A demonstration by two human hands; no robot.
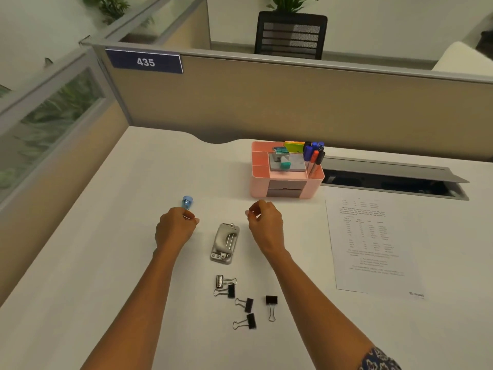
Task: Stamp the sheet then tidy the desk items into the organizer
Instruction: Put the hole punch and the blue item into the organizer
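Two hands are hovering over the tabletop point(106, 263). The left hand point(174, 229) is curling its fingers point(186, 216) round a small blue piece point(187, 202) that is poking out beyond the knuckles. It is pinched, by the look of it, for carrying to the organizer point(285, 188). The right hand point(265, 222) is drawing its fingers point(252, 210) in toward the thumb, with nothing showing between them.

Between the two hands a silver tool point(225, 243) is lying flat; whether it is a punch or a stapler is hard to tell. Nearer the body, five clips point(244, 304) are lying scattered, probably waiting to be gathered.

Beyond the hands, the organizer is standing near the partition. Its middle bay is holding a grey pad point(289, 162) with the stamp point(280, 151) resting on top. Pens point(313, 154) are standing upright in the right bay and notes point(294, 146) are tucked in behind.

The sheet point(373, 244) is lying flat to the right, well apart from both hands. Whether it is bearing a stamp mark cannot be read.
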